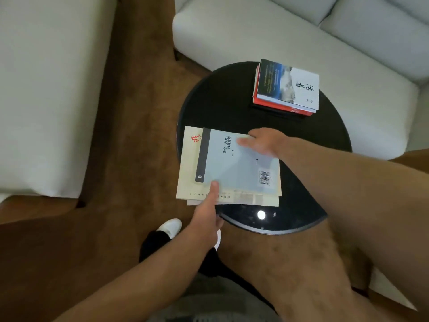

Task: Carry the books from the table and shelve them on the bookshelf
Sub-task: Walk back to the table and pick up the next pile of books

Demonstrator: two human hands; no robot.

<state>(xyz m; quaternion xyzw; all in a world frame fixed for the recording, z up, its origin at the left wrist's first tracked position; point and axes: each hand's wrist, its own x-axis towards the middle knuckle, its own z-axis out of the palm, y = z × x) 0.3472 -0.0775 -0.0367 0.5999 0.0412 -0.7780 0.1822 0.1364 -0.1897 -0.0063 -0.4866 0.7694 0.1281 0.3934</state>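
A round black table [232, 101] carries two piles of books. The near pile overhangs the table's left edge: a pale blue book [241, 166] lies on top of a larger cream book [188, 173] with a red character. My left hand [206, 217] grips the pile's near edge, thumb on top of the covers and fingers underneath. My right hand [262, 141] holds the far edge of the blue book, thumb lying on its cover. A second pile [286, 87], white-and-blue cover over a red book, sits at the table's far side. No bookshelf is in view.
A white sofa [290, 31] curves behind and to the right of the table. A white seat [46, 89] stands at the left. Brown carpet [130, 112] runs between them. My white shoe [170, 226] is just left of the table's near edge.
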